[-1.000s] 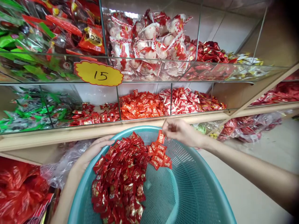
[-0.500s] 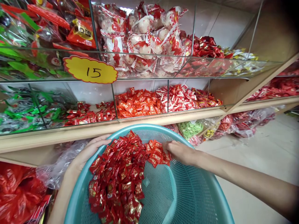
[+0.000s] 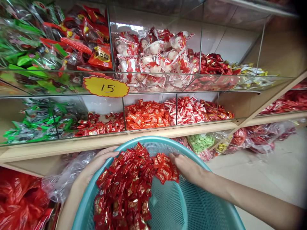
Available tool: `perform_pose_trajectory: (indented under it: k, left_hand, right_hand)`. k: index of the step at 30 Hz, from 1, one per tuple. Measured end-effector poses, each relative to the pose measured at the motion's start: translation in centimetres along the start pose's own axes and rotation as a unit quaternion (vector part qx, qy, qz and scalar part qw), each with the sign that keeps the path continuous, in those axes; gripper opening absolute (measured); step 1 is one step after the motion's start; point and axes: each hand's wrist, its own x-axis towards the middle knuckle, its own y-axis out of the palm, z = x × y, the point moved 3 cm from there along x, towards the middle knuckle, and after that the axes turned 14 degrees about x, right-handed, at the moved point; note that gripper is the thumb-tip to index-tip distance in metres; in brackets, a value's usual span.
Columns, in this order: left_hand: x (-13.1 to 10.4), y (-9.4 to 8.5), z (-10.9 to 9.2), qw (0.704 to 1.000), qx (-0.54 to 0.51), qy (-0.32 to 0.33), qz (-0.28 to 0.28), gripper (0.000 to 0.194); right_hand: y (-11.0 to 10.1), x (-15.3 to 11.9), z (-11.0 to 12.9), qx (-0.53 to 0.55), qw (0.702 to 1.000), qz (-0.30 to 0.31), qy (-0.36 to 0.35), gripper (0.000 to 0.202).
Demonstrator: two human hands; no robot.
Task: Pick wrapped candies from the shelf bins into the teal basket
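Observation:
A teal mesh basket (image 3: 202, 198) is tilted below the shelf, its left side filled with dark red wrapped candies (image 3: 127, 188). Beside these, near the far wall of the basket, lies a small group of brighter red-orange packets (image 3: 163, 166). My left hand (image 3: 99, 161) holds the basket's rim at the left, thumb over the edge. Inside the basket at the right, my right hand (image 3: 184, 164) has its fingers curled against the bright packets; the fingertips are partly hidden, and it seems to grip some of them.
Glass-fronted bins on a wooden shelf (image 3: 59, 147) hold orange-red candies (image 3: 147, 115), green-wrapped ones and others. A yellow tag (image 3: 106, 86) reads 15. Under the shelf are clear bags, a red plastic bag (image 3: 21, 198) and bagged green candies (image 3: 200, 142).
The shelf, basket and both hands appear lower and slightly further right in the view. My right hand stays at the bright packets, which have shifted a little beside its fingers.

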Motion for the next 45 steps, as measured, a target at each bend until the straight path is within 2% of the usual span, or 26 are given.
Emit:
perform_pose_trajectory:
  k: [2,4,7,9,11,14,16,19,22,25,28,31,34,37,40,45]
  left_hand:
    - [0.1,0.1,0.1,1.0,-0.006,-0.003,0.014,0.04]
    - [0.2,0.1,0.2,1.0,-0.01,-0.006,0.015,0.038]
    - [0.3,0.1,0.2,1.0,-0.01,0.005,0.022,0.037]
    - [0.1,0.2,0.0,1.0,-0.005,0.015,0.023,0.035]
    - [-0.3,0.3,-0.3,1.0,0.0,0.017,0.019,0.03]
    - [-0.9,0.5,-0.7,1.0,0.009,0.019,0.016,0.026]
    - [-1.1,0.4,-0.9,1.0,0.012,0.021,0.008,0.025]
    - [-0.9,0.0,-0.6,1.0,0.007,0.008,-0.024,0.025]
    - [-0.4,-0.3,-0.1,0.999,0.013,0.001,-0.029,0.029]
    - [-0.2,-0.3,0.1,1.0,0.011,-0.002,0.003,0.036]
    - [0.0,-0.1,0.0,1.0,0.006,0.002,0.021,0.04]
    - [0.1,-0.1,-0.1,1.0,0.016,0.011,0.013,0.038]
    - [0.0,0.0,-0.2,1.0,0.021,0.014,0.017,0.038]
    - [-0.2,0.1,-0.2,0.999,0.024,0.012,0.021,0.038]
    - [-0.2,0.2,-0.2,1.0,0.023,0.009,0.018,0.036]
    - [0.0,0.2,-0.1,1.0,0.017,0.007,0.021,0.038]
  right_hand:
    - [-1.5,0.5,1.3,-0.068,0.998,0.011,-0.009,0.028]
    - [-3.8,1.5,3.2,-0.107,0.994,-0.006,-0.027,0.024]
    - [-7.6,4.5,6.8,-0.074,0.991,-0.075,-0.083,0.014]
    - [-9.1,7.3,8.9,-0.034,0.985,-0.122,-0.114,0.013]
    - [-9.4,10.5,10.3,-0.015,0.98,-0.144,-0.138,0.011]
    - [-8.3,14.7,11.3,-0.019,0.981,-0.135,-0.137,0.015]
    - [-7.3,16.5,11.3,-0.026,0.986,-0.115,-0.119,0.021]
    - [-6.4,17.6,11.1,-0.023,0.99,-0.096,-0.098,0.024]
    - [-6.6,17.6,10.9,-0.008,0.989,-0.107,-0.097,0.025]
    - [-8.0,16.2,10.9,0.012,0.984,-0.13,-0.123,0.028]
    - [-10.1,12.6,11.3,0.042,0.971,-0.161,-0.171,0.03]
    - [-11.2,7.4,10.8,0.083,0.963,-0.166,-0.194,0.026]
    - [-9.5,3.0,8.6,0.103,0.974,-0.084,-0.184,0.022]
    - [-6.2,1.2,5.3,0.069,0.984,-0.047,-0.16,0.024]
    - [-3.3,1.6,3.3,0.018,0.99,-0.024,-0.136,0.026]
    - [-1.0,3.5,3.4,-0.064,0.989,0.013,-0.133,0.024]
